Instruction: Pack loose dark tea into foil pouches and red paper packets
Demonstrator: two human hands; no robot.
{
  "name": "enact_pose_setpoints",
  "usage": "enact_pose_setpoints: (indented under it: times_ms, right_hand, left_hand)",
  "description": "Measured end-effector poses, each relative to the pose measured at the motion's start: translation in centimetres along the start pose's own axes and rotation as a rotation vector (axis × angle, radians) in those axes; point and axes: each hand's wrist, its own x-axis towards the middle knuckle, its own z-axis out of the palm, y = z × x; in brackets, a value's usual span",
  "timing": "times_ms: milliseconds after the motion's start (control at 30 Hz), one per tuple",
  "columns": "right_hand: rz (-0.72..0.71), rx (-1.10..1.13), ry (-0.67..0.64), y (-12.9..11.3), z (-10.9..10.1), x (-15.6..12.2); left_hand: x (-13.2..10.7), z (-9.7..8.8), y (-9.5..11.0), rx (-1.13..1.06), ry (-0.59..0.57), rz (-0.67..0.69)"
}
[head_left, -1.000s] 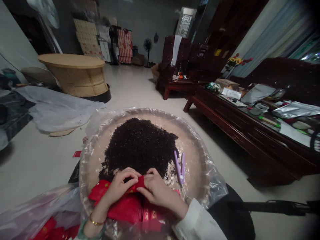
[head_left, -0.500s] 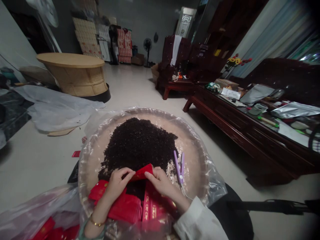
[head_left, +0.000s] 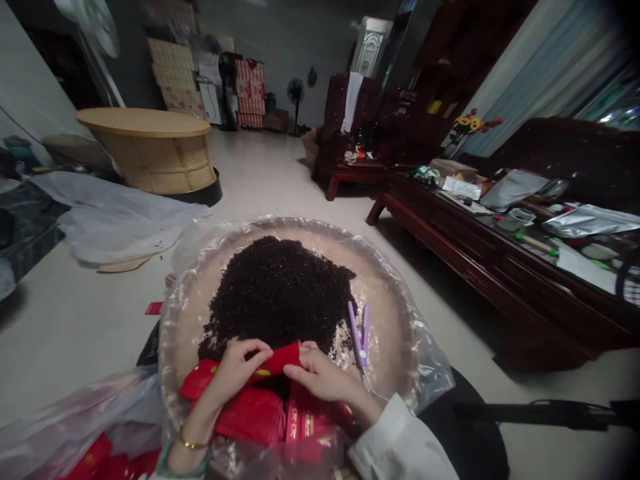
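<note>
Between my two hands is a small red packet (head_left: 281,361) with a gold mark, held over the near side of a wide round tray (head_left: 387,280) lined with clear plastic. My left hand (head_left: 241,365) pinches the packet's left end. At its right end, my right hand (head_left: 316,369) grips it between thumb and fingers. Beyond them lies a heap of dark, loose tea-like leaves (head_left: 283,287). More red packets (head_left: 250,417) with gold print lie under my wrists. A lilac hand sealer (head_left: 359,337) with a cord rests partly open to the right of the heap.
At lower left, a plastic bag (head_left: 95,407) holds more red packets. A dark wooden table (head_left: 450,227) loaded with bags and papers stands at right. Behind on the left are a round wicker table (head_left: 155,150) and a plastic sheet (head_left: 120,217) on the floor.
The red packet has turned from a slanted, folded shape to lie flatter and face me, showing a gold mark. My right hand has shifted slightly down; my left hand has barely moved.
</note>
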Motion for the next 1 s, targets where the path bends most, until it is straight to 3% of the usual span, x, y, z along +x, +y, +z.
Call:
enact_pose_setpoints:
  times_ms: [267,367,467,500,567,667,833,1000]
  right_hand:
    - [0.141,0.239,-0.059,0.7,0.6,-0.1]
    - [0.177,0.353,-0.04,0.9,0.8,0.1]
    - [0.183,0.467,0.051,1.0,0.7,0.5]
    - [0.189,0.495,0.076,1.1,0.6,0.7]
    - [0.2,0.524,0.105,1.1,0.5,0.9]
    - [0.204,0.514,0.107,0.8,0.6,1.1]
    - [0.18,0.522,0.075,-0.3,0.8,1.3]
    - [0.121,0.6,0.039,-0.8,0.4,1.1]
  left_hand:
    - [0.2,0.4,-1.0,0.135,0.048,0.118]
    - [0.3,0.5,-1.5,0.233,0.254,0.213]
    - [-0.2,0.7,-1.1,0.409,0.441,0.41]
    - [-0.4,0.9,-0.8,0.493,0.422,0.477]
    - [-0.8,1.5,-0.3,0.672,0.28,0.552]
    - [-1.2,2.3,-0.1,0.813,0.158,0.526]
    - [-0.9,2.2,-1.6,0.723,0.105,0.464]
    - [-0.5,1.6,-2.6,0.581,0.144,0.455]
